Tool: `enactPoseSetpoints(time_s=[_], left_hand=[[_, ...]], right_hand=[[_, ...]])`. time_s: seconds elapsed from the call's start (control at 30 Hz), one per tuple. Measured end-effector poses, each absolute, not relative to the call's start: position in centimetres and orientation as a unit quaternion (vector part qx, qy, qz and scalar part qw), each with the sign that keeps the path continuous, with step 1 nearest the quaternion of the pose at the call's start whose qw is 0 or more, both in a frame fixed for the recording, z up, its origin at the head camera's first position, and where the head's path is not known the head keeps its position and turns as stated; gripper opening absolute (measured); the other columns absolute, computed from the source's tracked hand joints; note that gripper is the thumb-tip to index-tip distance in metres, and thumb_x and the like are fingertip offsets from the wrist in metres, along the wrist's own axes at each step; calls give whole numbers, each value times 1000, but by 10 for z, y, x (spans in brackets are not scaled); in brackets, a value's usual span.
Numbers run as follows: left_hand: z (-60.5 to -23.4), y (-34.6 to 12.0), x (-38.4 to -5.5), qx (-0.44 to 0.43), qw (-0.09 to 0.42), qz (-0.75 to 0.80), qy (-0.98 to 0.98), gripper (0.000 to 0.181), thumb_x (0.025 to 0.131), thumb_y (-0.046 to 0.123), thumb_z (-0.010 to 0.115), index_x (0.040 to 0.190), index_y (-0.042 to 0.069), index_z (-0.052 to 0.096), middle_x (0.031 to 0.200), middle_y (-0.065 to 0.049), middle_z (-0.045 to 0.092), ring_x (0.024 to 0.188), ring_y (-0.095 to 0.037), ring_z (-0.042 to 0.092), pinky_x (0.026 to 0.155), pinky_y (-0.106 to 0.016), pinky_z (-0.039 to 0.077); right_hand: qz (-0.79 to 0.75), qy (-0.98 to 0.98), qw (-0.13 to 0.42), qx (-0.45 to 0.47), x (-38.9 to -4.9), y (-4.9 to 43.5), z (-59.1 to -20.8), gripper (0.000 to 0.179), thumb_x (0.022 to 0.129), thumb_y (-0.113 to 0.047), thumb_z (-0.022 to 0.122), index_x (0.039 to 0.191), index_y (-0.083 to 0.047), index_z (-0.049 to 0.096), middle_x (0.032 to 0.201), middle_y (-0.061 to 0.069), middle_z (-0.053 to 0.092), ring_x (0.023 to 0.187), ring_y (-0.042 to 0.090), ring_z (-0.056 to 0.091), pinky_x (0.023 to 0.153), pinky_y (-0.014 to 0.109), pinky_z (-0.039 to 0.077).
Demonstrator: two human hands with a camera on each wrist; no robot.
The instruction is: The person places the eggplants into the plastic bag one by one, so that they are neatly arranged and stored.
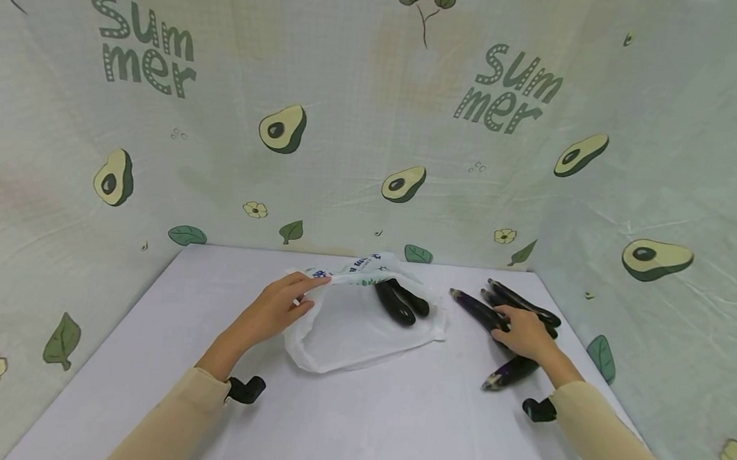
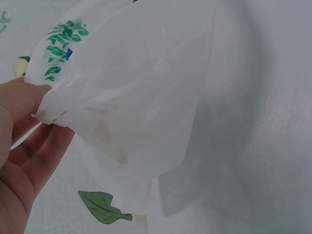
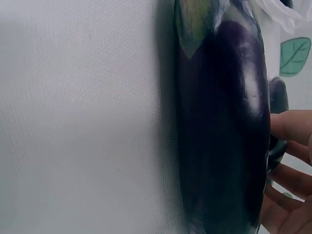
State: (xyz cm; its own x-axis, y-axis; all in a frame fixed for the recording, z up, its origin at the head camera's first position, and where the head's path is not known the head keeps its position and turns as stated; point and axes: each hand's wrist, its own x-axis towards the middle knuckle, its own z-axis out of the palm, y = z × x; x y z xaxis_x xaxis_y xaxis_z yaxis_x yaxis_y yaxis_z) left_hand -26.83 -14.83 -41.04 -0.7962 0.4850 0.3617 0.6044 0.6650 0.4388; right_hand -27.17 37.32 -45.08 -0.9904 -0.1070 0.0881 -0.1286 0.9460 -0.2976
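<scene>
My left hand pinches the raised edge of a white plastic bag between thumb and fingers, as the left wrist view shows at the bag's rim. Two dark eggplants lie at the bag's mouth, their far ends hidden under its lifted film. On the right, my right hand grips an eggplant from above, thumb on its near side. A nearer eggplant lies below that hand and fills the middle of the right wrist view, its greenish cap at the top.
More eggplants lie just behind the right hand, near the table's right edge. Both hands work over a white table. A printed cloth with avocados and lettering rises at the back and both sides.
</scene>
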Motion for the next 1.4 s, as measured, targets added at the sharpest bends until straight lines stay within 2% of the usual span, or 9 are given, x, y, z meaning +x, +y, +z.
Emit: enactPoseSetpoints(time_s=[0.37,0.63,0.97,1.07,1.17,1.27,1.4], left_hand=[[-410,-147,-270,-296,104,-270,-910,62,99,4,75,155,25,58,121,-1,65,93,-13,59,75,-25,55],[-410,-147,-270,-297,106,-272,-909,62,98,3,75,154,24,59,119,-1,65,91,-12,59,73,-24,55],[-412,-146,-271,-292,105,-273,-911,62,99,4,76,155,25,58,118,0,64,93,-13,59,75,-25,55],[-412,-146,-271,-291,102,-275,-911,62,99,5,75,155,25,58,118,-1,64,92,-13,59,75,-25,55],[-411,-146,-271,-290,98,-280,-910,62,99,5,75,155,26,57,119,-1,64,93,-13,58,75,-25,55],[-410,-146,-271,-291,96,-284,-909,62,100,5,75,155,26,58,119,0,64,93,-14,58,75,-26,55],[-411,-145,-272,-292,94,-284,-909,62,100,5,74,155,26,58,120,0,64,93,-14,58,75,-25,55]], right_hand=[[145,-987,29,59,-271,374,-447,55,90,-12,76,139,9,62,116,32,71,97,41,70,85,62,57],[155,-986,36,50,-263,371,-437,56,92,-14,77,141,8,61,124,34,68,115,53,65,93,69,52],[149,-985,64,67,-245,371,-416,57,92,-17,79,140,7,62,118,32,71,99,42,69,84,63,57],[151,-983,67,82,-236,370,-406,57,91,-17,80,139,8,62,111,28,73,92,37,68,78,59,57],[157,-980,70,96,-227,367,-397,57,92,-16,80,140,8,62,94,16,72,79,27,62,68,47,54],[165,-978,72,108,-218,366,-391,56,93,-16,79,141,8,61,78,3,61,68,17,50,60,35,42],[169,-976,75,118,-208,364,-387,56,93,-16,80,141,7,62,71,-2,55,63,13,45,57,30,38]])
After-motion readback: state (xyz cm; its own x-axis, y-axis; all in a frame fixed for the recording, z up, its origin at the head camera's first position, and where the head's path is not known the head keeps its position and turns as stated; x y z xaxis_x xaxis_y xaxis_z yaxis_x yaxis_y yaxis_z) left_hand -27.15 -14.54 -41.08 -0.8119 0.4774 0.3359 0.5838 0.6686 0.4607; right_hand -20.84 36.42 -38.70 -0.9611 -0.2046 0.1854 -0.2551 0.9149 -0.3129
